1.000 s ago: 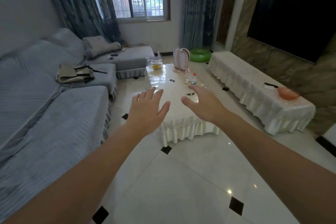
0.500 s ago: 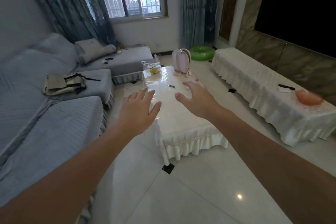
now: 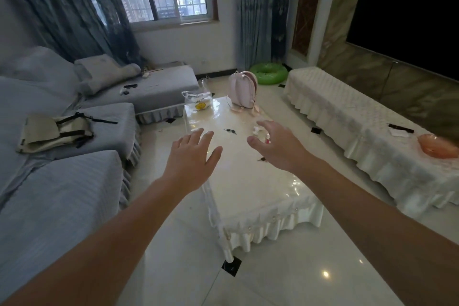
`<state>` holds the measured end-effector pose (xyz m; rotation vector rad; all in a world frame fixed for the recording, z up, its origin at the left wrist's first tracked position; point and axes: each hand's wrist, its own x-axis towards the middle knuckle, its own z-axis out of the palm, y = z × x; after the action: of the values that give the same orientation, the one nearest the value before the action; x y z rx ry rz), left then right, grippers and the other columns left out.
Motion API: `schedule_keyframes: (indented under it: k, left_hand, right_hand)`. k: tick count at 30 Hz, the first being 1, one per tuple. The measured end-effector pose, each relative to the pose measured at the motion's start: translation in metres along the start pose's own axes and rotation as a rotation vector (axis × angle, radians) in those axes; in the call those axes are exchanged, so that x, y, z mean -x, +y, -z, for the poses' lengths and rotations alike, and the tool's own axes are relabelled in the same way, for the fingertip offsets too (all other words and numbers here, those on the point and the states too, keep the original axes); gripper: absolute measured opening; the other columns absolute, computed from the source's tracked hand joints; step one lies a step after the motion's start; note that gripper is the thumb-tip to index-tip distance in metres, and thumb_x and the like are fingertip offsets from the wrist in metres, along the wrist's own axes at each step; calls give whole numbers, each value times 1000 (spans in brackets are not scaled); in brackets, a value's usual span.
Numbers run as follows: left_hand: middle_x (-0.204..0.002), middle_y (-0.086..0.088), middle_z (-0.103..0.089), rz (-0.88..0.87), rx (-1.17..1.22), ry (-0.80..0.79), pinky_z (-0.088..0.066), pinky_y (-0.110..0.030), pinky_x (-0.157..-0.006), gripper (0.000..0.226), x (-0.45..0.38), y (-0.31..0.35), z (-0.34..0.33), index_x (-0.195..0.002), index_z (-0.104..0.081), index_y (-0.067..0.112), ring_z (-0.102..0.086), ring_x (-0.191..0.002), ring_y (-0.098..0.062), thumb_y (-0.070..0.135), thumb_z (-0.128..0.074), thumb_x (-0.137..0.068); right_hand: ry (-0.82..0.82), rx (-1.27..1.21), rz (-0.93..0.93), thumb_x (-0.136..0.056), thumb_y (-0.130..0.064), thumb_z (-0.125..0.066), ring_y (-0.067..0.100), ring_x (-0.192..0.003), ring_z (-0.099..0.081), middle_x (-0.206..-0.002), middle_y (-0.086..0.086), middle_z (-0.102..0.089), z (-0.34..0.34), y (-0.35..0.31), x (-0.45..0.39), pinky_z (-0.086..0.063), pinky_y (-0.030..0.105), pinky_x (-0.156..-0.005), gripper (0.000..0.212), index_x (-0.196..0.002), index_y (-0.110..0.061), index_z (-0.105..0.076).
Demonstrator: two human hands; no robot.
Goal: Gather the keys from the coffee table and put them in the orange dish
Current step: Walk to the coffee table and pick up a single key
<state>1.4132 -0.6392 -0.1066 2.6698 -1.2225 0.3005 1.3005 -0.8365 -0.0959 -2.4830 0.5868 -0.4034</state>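
A small dark key (image 3: 230, 130) lies on the glossy white coffee table (image 3: 250, 189), near its middle. A second dark key (image 3: 262, 160) peeks out just under my right hand (image 3: 278, 148), which hovers open over the table's right side. My left hand (image 3: 192, 156) is stretched out open over the table's left edge, holding nothing. The orange dish (image 3: 438, 149) sits far right on the long white-covered bench (image 3: 360, 129) below the dark TV.
A pink backpack (image 3: 242, 92) and a plastic bag with a yellow smiley (image 3: 198, 100) stand at the table's far end. A small bottle with a red label (image 3: 267, 137) sits by my right hand. A grey sofa (image 3: 57, 181) lines the left; glossy floor tiles surround the table.
The view has come closer to the coffee table. Both hands have reached further over its top, and the orange dish has slid toward the right edge of the view.
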Motion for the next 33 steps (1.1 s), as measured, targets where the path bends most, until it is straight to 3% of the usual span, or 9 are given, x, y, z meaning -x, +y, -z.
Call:
schedule_keyframes:
  k: [10, 16, 33]
  left_hand:
    - [-152, -10, -38, -118, 87, -67, -27, -44, -110, 56, -156, -65, -62, -144, -36, 20, -37, -136, -30, 51, -33, -98]
    - [-151, -10, -39, -184, 126, -117, -27, -44, -110, 55, -220, -71, -106, -143, -37, 20, -38, -135, -30, 51, -32, -98]
    - [-154, -11, -34, -119, 92, -362, -26, -45, -111, 57, -395, -50, -241, -145, -33, 20, -33, -138, -31, 52, -30, -98]
  right_hand:
    - [29, 7, -197, -90, -56, -49, 27, -138, -30, -150, 2, -40, -57, 15, -133, -27, 39, -105, 64, -143, -23, -39]
    - [48, 21, -260, -89, -56, -49, 26, -135, -33, -148, 3, -43, -74, 51, -191, -29, 38, -104, 63, -142, -24, -40]
    - [-121, -91, -367, -91, -52, -50, 26, -139, -30, -151, 5, -39, -139, 197, -370, -30, 45, -108, 63, -144, -20, -38]
